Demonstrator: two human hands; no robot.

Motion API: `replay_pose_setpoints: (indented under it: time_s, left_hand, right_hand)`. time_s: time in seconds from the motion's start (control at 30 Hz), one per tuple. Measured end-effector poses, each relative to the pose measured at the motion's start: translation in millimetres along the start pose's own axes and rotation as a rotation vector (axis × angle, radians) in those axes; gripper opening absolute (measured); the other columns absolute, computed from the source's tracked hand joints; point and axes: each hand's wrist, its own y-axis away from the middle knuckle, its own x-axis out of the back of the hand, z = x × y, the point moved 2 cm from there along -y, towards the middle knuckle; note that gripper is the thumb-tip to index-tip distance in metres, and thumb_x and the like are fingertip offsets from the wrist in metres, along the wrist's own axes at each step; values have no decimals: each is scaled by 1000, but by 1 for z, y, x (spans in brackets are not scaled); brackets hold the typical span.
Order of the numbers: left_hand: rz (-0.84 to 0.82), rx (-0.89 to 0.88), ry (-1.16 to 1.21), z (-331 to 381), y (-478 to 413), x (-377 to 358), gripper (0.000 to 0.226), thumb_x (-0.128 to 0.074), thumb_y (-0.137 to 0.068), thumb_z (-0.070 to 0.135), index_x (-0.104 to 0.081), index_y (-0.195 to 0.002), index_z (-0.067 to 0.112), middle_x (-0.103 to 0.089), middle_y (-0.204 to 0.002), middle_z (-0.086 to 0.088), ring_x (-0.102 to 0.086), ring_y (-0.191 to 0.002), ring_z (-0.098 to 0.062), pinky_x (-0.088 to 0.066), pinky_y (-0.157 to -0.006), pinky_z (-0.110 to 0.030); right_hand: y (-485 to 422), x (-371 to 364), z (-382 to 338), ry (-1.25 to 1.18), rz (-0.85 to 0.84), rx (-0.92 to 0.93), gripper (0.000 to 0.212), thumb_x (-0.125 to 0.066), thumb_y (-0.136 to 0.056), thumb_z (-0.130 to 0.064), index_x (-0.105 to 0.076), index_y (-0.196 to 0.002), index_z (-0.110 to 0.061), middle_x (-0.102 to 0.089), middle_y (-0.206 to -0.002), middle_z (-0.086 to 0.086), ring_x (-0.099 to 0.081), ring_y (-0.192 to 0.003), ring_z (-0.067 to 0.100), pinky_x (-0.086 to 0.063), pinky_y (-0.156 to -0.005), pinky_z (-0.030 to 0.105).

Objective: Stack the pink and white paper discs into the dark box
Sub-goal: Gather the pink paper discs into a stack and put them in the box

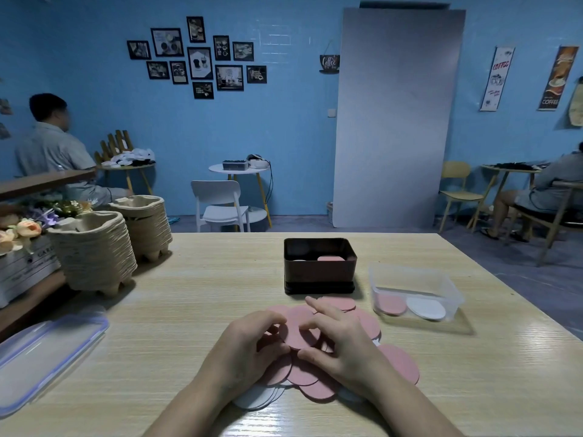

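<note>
A loose heap of pink paper discs (399,362) lies on the wooden table in front of me, with a few white discs (257,397) poking out under its near edge. My left hand (249,345) and my right hand (339,340) rest on the heap, fingers pinching the two sides of one pink disc (298,329) between them. Just beyond the heap stands the dark box (318,272), open on top, with a pink disc and a white disc visible inside.
A clear plastic tub (416,275) at the right holds a pink and a white disc. Its lid (47,351) lies at the left edge. Two stacks of pulp cup trays (94,253) stand at the back left. Two people sit at other tables behind.
</note>
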Motion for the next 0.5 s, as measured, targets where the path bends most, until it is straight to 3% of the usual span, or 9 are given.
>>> replay_pose_setpoints:
  time_s: [0.13, 0.3, 0.4, 0.5]
  left_hand:
    - [-10, -50, -20, 2, -1, 1, 28, -80, -79, 17, -62, -96, 31, -63, -93, 19, -61, -86, -3, -55, -74, -28]
    - [-36, -41, -44, 2, -1, 1, 30, -82, -80, 18, -61, -96, 31, -61, -91, 21, -58, -82, 0, -49, -71, -20]
    - [-42, -12, -27, 1, -1, 2, 26, -77, -83, 31, -63, -105, 32, -64, -99, 22, -61, -92, 1, -52, -78, -23]
    - [-21, 45, 2, -1, 0, 4, 36, -67, -89, 50, -66, -118, 29, -67, -112, 21, -62, -105, 2, -52, -87, -20]
  right_hand:
    - [0, 1, -3, 3, 13, 10, 35, -71, -83, -55, -65, -106, -30, -51, -135, -22, -44, -130, -6, -34, -104, 10]
    - [-1, 1, -4, 8, 6, 20, 31, -73, -83, -53, -63, -103, -31, -56, -136, -17, -47, -128, -5, -40, -102, 15]
    - [0, 2, -6, -7, 22, 11, 32, -72, -83, -53, -65, -103, -30, -52, -130, -24, -41, -125, -19, -35, -101, 8]
    - [0, 2, -6, -11, 30, -7, 30, -73, -83, -52, -65, -100, -29, -53, -128, -24, -49, -123, -8, -39, -99, 11]
